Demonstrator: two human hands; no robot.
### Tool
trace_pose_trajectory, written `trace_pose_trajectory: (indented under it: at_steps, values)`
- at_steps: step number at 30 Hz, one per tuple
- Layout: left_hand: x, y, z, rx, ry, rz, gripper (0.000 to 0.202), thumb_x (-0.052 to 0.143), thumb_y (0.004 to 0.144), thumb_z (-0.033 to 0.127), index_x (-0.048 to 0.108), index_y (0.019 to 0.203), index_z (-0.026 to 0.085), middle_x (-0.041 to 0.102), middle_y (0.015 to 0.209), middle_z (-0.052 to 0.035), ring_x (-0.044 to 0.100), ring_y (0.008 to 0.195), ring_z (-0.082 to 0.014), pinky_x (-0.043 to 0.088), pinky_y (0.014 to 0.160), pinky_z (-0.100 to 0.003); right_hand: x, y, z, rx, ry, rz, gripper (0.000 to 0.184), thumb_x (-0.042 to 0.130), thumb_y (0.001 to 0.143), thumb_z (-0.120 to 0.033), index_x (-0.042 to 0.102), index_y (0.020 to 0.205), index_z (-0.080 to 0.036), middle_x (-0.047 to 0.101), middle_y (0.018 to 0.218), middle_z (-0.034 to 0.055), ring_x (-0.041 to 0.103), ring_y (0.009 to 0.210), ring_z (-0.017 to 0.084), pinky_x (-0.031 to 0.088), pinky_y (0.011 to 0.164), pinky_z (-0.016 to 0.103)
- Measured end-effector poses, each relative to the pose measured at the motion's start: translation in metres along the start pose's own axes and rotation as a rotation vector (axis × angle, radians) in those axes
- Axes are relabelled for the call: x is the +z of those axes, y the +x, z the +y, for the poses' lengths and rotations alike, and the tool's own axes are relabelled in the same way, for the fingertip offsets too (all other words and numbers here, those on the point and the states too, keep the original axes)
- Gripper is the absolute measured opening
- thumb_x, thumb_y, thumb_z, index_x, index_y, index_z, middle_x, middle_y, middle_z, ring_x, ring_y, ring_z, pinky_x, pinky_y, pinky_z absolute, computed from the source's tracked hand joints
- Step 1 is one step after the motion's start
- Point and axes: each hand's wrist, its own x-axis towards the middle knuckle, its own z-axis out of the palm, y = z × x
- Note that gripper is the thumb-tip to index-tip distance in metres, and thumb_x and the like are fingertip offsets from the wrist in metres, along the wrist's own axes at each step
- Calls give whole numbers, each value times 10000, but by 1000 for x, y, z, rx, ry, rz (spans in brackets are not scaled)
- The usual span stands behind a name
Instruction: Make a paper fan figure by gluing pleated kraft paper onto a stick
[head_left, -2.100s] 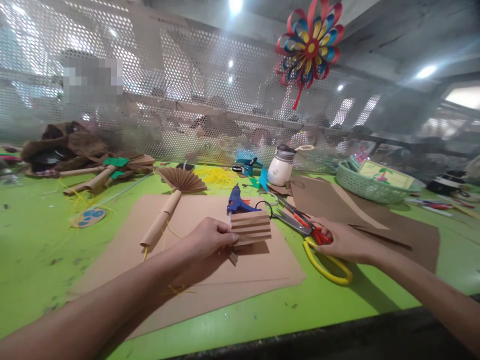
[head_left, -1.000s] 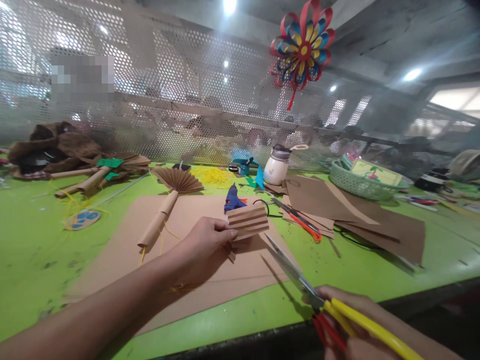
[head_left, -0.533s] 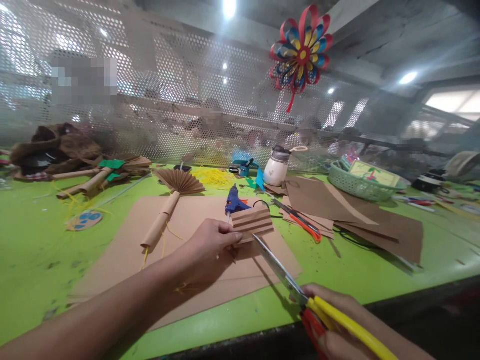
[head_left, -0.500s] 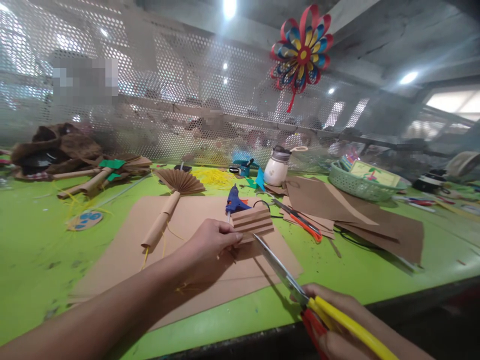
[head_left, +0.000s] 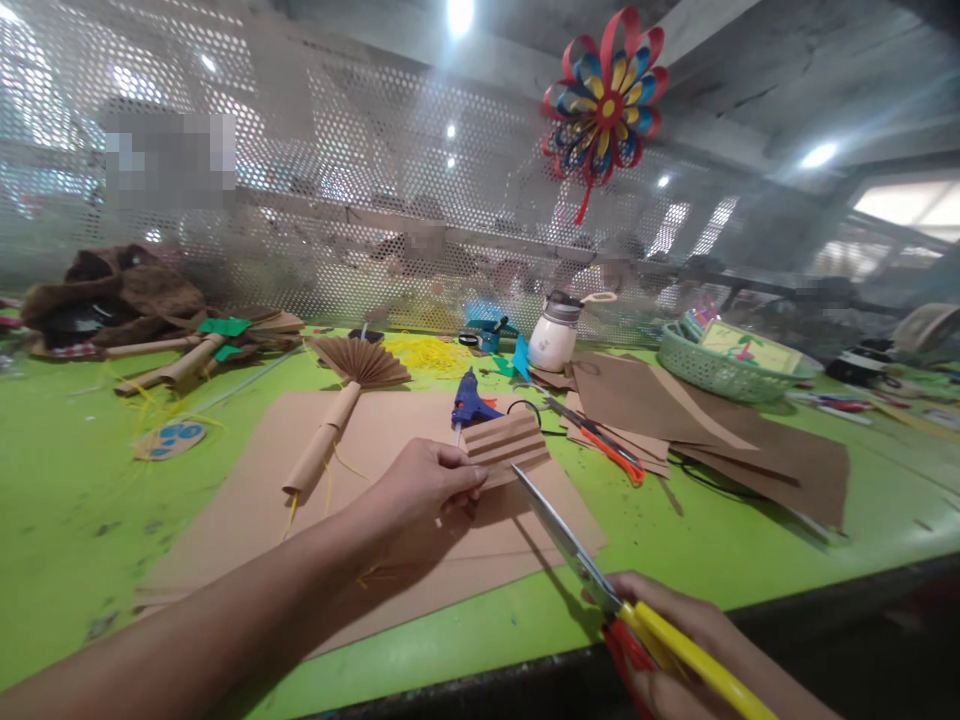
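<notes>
Pleated paper (head_left: 517,440): a small tan strip with folded ridges, held up over the brown sheets (head_left: 262,480) in front of the blue glue gun (head_left: 470,400).
Left hand (head_left: 435,485): thumb and finger pinch the strip's near-left corner.
Right hand (head_left: 675,605): closed round the handles, partly cut off by the frame.
Yellow-and-red scissors (head_left: 577,555): blades look nearly together, tips at the strip's lower edge; whether they touch, one cannot tell.
Blade move: the scissors have just come from the table's right side over to the strip, so paper and cutting tool now meet, one per hand.
Orange-handled tool (head_left: 611,455): left lying on the green table (head_left: 67,490).
Fan on rolled stick (head_left: 360,362): rests well left of the strip.
Card in basket (head_left: 750,346): shows a pink-and-green drawing; no brand or writing can be read anywhere.
</notes>
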Motion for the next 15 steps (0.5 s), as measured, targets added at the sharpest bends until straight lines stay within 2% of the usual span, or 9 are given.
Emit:
trace_pose_trajectory:
  at_steps: [3, 6, 11, 15]
  values:
    - [0, 0, 0, -13, -4, -16, 243, 654, 667, 320, 639, 537, 116, 548, 447, 10, 420, 434, -85, 299, 464, -211, 6, 7, 7, 59, 108, 9, 271, 673, 726, -456, 685, 761, -187, 629, 665, 23, 646, 688, 186, 537, 655, 258]
    - [1, -1, 0, -13, -20, -24, 237, 661, 673, 318, 647, 551, 115, 580, 470, -5, 451, 453, -91, 318, 466, -210, 8, 10, 16, 44, 155, -1, 240, 715, 691, -389, 675, 764, -164, 589, 646, 4, 618, 669, 162, 521, 685, 257]
    - [2, -3, -1, -59, -112, -35, 246, 689, 682, 324, 648, 573, 108, 586, 486, -2, 454, 463, -75, 309, 458, -190, 4, 10, 29, 19, 128, -25, 245, 701, 702, -383, 682, 808, -163, 510, 592, -23, 544, 566, 119, 486, 575, 205]
    - [1, -3, 1, -100, -250, -109, 203, 718, 658, 273, 642, 614, 90, 631, 565, -32, 490, 489, -71, 338, 463, -177, 2, 7, 38, -41, 35, -4, 296, 743, 643, -353, 695, 871, -171, 483, 574, -31, 510, 536, 112, 454, 506, 185]
